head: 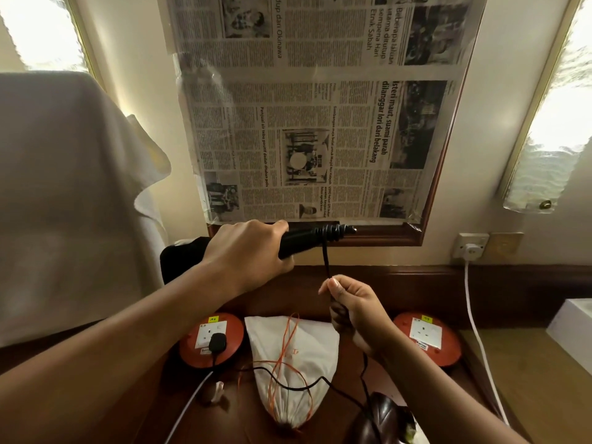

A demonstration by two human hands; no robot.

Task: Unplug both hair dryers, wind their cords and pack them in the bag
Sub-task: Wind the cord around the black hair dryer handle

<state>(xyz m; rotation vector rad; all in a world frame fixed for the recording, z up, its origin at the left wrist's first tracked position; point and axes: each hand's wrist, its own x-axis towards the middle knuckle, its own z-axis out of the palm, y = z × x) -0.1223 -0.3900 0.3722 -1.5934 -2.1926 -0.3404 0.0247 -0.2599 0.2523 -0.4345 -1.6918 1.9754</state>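
My left hand (246, 251) grips the handle of a black hair dryer (301, 240), held level above the desk with its cord end pointing right. The black cord (326, 261) drops from the handle into my right hand (352, 307), which pinches it and holds it in the fist. Below the fist the cord runs down past my wrist. A second dark hair dryer (381, 418) lies at the bottom right of the desk. A white drawstring bag (294, 354) with orange strings lies in the middle. A black plug (218, 342) sits in the left red socket block (211, 339).
A right red socket block (427, 338) has nothing plugged into it. A white cable (474, 325) hangs from a wall socket (471, 246). Newspaper (314, 107) covers the mirror. A white cloth (70, 187) drapes at left; a white box (573, 322) stands at right.
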